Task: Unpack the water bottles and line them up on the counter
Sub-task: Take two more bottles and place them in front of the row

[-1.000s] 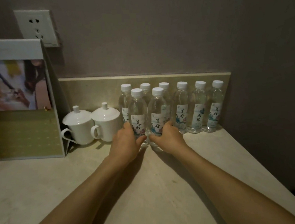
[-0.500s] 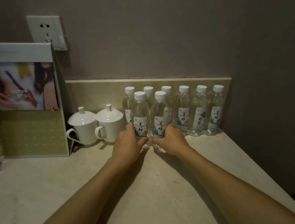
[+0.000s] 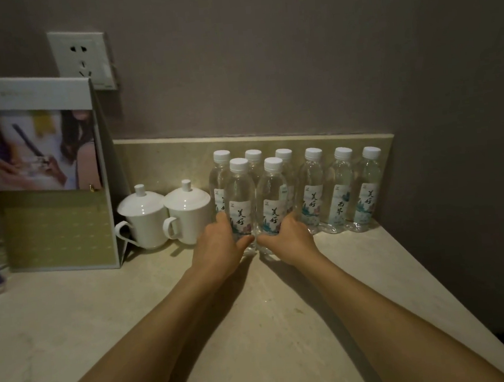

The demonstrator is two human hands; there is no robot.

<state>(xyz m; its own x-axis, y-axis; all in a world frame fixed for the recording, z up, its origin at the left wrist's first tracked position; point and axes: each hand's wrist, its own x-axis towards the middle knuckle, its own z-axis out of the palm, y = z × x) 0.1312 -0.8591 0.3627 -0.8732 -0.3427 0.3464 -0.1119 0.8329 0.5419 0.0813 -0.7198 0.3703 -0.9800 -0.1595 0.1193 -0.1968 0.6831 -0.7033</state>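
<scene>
Nearly done, I judge: 6 clear white-capped plastic water bottles [image 3: 314, 191] line the beige stone counter [image 3: 255, 312]; left hand [image 3: 219, 245] and right hand [image 3: 291, 236] each clasp 1 front bottle [image 3: 241, 204].

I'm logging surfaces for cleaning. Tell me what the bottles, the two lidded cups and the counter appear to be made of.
The water bottles: clear thin plastic, water showing through, with white screw caps and printed labels. The lidded cups: likely glazed white ceramic, judging by the smooth glossy highlights. The counter: polished beige stone or a stone-look composite, faintly mottled and reflective; which one cannot be told.
</scene>
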